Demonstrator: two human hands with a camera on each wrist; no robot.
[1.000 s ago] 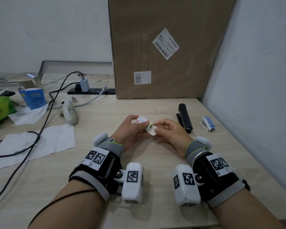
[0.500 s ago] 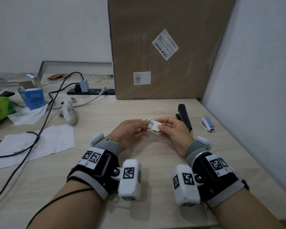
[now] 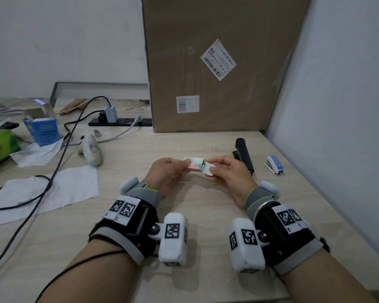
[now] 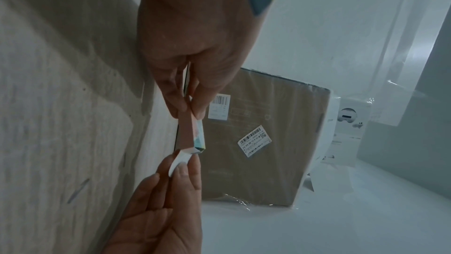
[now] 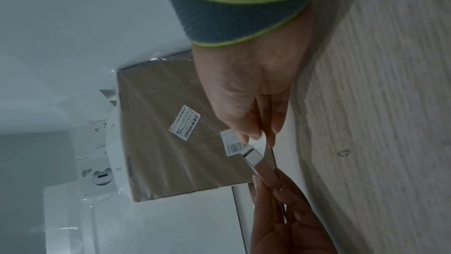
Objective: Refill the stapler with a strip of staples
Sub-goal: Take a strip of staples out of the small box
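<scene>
office-like desk corner: power strip (image 3: 120, 123), cables, stapler (image 3: 244, 154), cardboard box (image 3: 217, 62) (barcode labels).

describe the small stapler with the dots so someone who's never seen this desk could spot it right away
Start at the big cardboard box leaning against the wall at the back of the desk, then follow the desk's right edge toward the person. There, right of the long black stapler, lies the mini stapler. It is much shorter and blue with white dots.

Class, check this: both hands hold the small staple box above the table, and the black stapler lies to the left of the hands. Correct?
Not quite. The head view shows the black stapler lying to the right of the hands, beyond the right hand. The left hand and right hand do hold the staple box.
</scene>
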